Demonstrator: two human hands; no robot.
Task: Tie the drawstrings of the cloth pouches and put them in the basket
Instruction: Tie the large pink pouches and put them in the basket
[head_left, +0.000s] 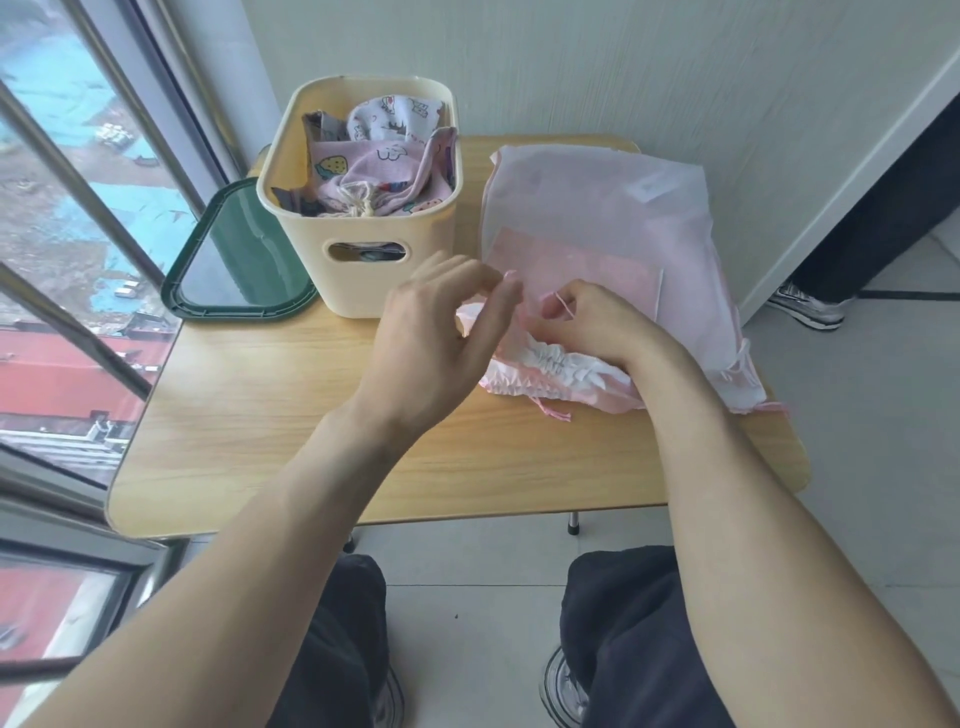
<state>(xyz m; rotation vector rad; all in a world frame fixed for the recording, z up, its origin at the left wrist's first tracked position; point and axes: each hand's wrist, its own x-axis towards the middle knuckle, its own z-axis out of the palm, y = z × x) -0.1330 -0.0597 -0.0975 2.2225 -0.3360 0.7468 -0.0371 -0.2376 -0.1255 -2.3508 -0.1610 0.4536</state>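
While pink pouch (550, 371) lies under hands | right hand (592, 322) pinches drawstring (565, 307) | left hand (436, 343) loosely open

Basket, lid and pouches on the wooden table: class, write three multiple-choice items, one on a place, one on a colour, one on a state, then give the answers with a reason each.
1. Where does the lid lie?
A. on top of the basket
B. on the table, on the window side of the basket
C. on the floor

2. What colour is the lid's rim?
A. dark green
B. red
C. yellow

3. What is the state of the pink pouch under the hands?
A. lying flat with its mouth open
B. its mouth gathered, its cord pinched by the right hand
C. already in the basket

Answers:
1 B, the lid rests flat beside the basket, which stands open.
2 A, its rim is dark green.
3 B, the cloth at its mouth is bunched into pleats and the right fingers hold the cord; the left hand is raised next to it.
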